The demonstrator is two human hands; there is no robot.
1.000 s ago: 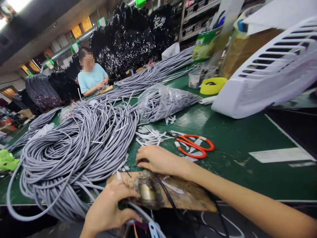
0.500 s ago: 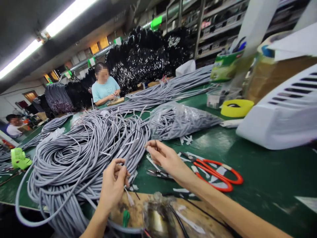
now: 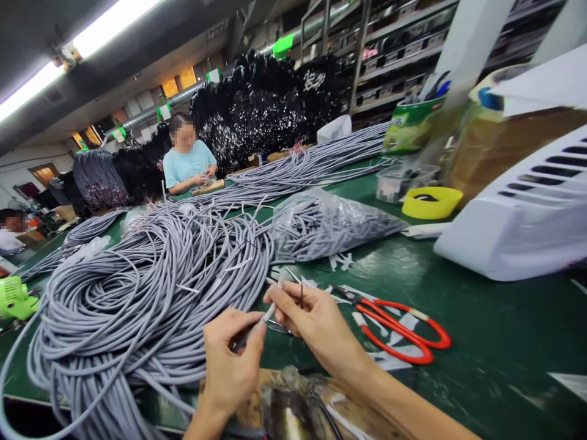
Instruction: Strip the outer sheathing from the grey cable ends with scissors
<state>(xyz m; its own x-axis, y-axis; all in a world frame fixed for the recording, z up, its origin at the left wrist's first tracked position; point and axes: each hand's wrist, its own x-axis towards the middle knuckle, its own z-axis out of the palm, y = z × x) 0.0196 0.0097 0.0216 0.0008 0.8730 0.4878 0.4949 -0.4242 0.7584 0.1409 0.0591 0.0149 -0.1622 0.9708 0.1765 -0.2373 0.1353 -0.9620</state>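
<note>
My left hand (image 3: 233,354) is closed around a grey cable, whose whitish end (image 3: 270,311) sticks out between thumb and forefinger toward the right. My right hand (image 3: 307,311) pinches that pale end with thumb and fingertips. A thin dark piece (image 3: 301,294) stands up between its fingers; I cannot make out what it is. A big heap of coiled grey cable (image 3: 137,293) lies left of both hands. Under the right hand, a metal tool (image 3: 278,328) is mostly covered. Red-handled scissors (image 3: 398,324) lie to the right among white scraps.
A plastic bag of short grey cables (image 3: 330,223) lies beyond my hands. A wooden board with a metal device (image 3: 288,409) is at the near edge. A yellow ring-shaped container (image 3: 431,203) and a white slotted housing (image 3: 513,220) stand at right. Another person (image 3: 190,162) works across the table.
My hands were apart and have come together. The left moved right and now holds a cable with its pale end pointing up; the right came down to pinch that end.
</note>
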